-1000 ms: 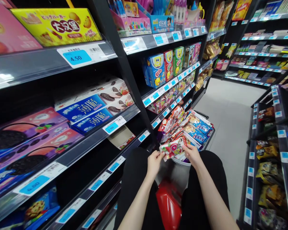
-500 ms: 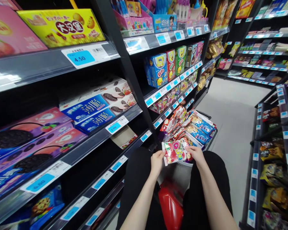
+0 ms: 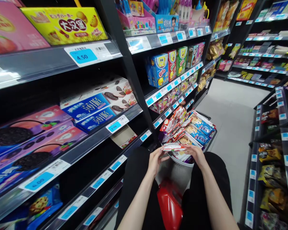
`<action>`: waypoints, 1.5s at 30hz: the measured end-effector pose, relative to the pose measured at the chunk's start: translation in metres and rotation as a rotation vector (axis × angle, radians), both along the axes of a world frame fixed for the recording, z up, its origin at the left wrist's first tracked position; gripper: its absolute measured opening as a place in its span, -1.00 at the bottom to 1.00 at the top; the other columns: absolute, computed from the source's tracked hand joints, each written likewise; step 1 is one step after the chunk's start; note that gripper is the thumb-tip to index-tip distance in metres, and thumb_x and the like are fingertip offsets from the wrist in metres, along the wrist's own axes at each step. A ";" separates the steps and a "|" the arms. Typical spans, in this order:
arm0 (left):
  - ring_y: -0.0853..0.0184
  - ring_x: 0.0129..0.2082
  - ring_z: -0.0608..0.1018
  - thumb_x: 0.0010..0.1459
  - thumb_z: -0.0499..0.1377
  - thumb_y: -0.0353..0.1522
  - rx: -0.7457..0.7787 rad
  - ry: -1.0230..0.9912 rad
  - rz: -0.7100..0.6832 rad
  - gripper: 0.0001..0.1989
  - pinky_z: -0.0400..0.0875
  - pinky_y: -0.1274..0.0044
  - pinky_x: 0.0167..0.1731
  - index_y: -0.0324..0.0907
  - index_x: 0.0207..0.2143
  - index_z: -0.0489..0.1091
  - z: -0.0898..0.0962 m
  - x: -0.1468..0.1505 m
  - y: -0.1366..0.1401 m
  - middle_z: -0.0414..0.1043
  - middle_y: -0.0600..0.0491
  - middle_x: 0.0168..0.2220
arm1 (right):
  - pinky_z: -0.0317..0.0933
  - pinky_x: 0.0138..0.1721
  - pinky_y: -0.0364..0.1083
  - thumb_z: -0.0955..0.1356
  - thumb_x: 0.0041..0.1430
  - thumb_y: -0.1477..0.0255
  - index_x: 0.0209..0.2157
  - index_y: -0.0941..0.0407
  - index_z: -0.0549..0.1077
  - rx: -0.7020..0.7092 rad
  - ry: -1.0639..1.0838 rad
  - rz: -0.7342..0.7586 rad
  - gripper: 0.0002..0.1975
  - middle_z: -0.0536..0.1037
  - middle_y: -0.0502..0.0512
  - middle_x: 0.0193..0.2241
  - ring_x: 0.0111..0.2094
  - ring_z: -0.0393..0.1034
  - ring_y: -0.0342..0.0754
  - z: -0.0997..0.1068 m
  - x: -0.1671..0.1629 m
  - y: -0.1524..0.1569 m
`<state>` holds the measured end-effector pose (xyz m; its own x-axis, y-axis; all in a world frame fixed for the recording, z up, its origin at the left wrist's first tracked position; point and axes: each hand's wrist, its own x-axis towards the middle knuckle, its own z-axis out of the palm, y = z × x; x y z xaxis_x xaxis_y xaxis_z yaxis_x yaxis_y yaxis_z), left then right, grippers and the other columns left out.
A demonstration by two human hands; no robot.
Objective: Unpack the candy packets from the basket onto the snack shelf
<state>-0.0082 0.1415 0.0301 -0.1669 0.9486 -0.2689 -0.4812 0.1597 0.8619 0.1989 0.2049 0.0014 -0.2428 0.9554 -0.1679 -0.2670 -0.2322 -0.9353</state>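
Note:
Both my hands hold one red and white snack packet (image 3: 173,147) by its ends, just above a basket (image 3: 182,161) heaped with snack packets. My left hand (image 3: 156,161) pinches the packet's left end and my right hand (image 3: 195,155) grips its right end. The packet lies nearly flat, edge-on to me. Under it in the basket lie red and white wrappers (image 3: 175,123) and blue biscuit packs (image 3: 203,127). My legs in black frame the basket on both sides.
Black store shelves stand on my left with biscuit boxes (image 3: 96,107), a yellow box (image 3: 64,24) and blue price tags (image 3: 83,56). A red object (image 3: 169,204) sits between my legs. More shelves with bags (image 3: 268,153) line the right. Pale aisle floor (image 3: 228,108) runs ahead.
The packet has tipped from face-up, showing its printed front, to nearly flat and edge-on. Both hands kept hold of it and rose slightly over the basket.

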 end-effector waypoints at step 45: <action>0.33 -0.44 0.49 -0.18 0.27 -0.38 0.046 0.429 0.123 -0.90 0.35 0.56 -0.37 -0.24 -0.53 0.50 -0.008 0.002 0.004 0.50 0.01 -0.49 | 0.30 -0.19 0.09 0.45 -0.22 0.27 -0.42 0.10 0.52 0.160 -0.219 -0.205 -0.73 0.59 0.10 -0.40 -0.32 0.45 0.08 -0.017 -0.008 0.007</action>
<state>-0.0059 0.1453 0.0226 -0.3667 0.9239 -0.1090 -0.0914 0.0809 0.9925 0.1911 0.2117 -0.0153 -0.0174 0.9991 -0.0390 -0.0816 -0.0403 -0.9959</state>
